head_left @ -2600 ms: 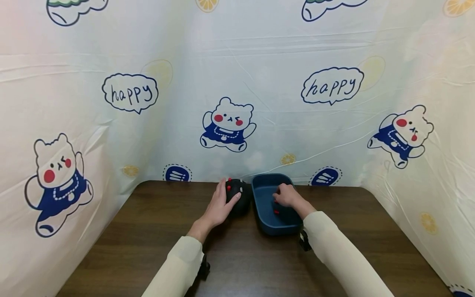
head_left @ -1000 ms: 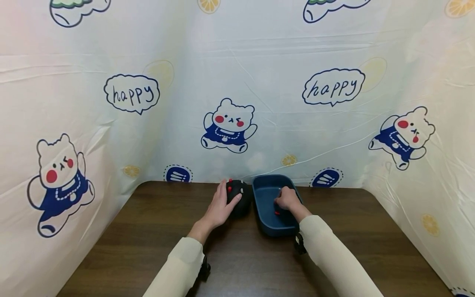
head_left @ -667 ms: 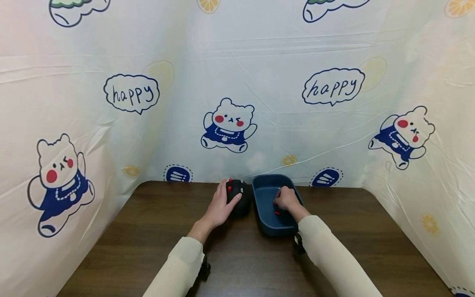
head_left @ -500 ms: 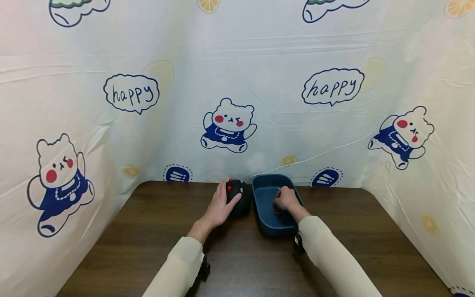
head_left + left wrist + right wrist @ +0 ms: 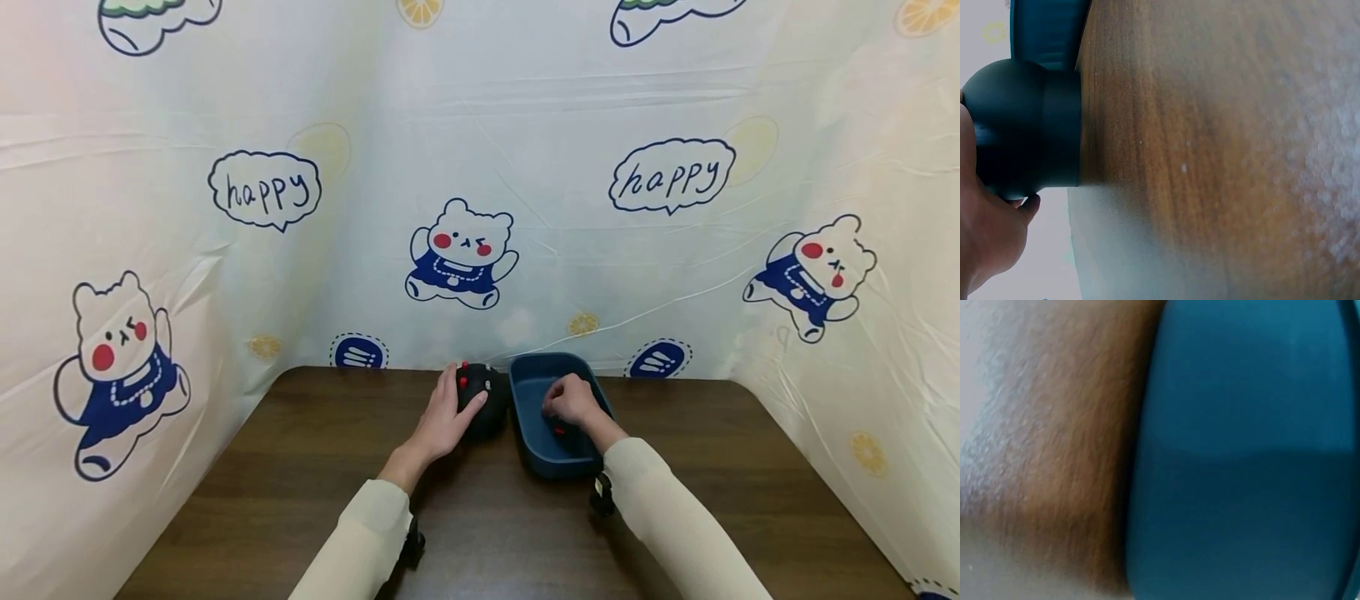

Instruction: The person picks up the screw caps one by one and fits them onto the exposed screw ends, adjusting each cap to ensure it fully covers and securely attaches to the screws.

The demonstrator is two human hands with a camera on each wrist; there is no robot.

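Observation:
My left hand (image 5: pixel 441 423) holds the side of a black domed object (image 5: pixel 487 417), thumb across its near face and fingers along its left. Small red and whitish pieces stick out of its top. In the left wrist view, the dome (image 5: pixel 1013 128) has a straight-sided base standing on the wood, with the hand (image 5: pixel 994 234) around its rounded part. My right hand (image 5: pixel 572 400) is down inside a blue rectangular bin (image 5: pixel 534 446), fingers bent; whether they hold anything I cannot tell. A small red piece (image 5: pixel 558 431) lies in the bin just below it.
The bin stands right beside the dome near the back edge of a brown wooden table (image 5: pixel 495 533). A printed white curtain (image 5: pixel 555 267) hangs behind and on both sides. The right wrist view shows mostly the bin's outer wall (image 5: pixel 1241 475).
My right hand was lower among the red pieces in the bin; now it has moved a little left, towards the dome. The left hand and the dome stay in place.

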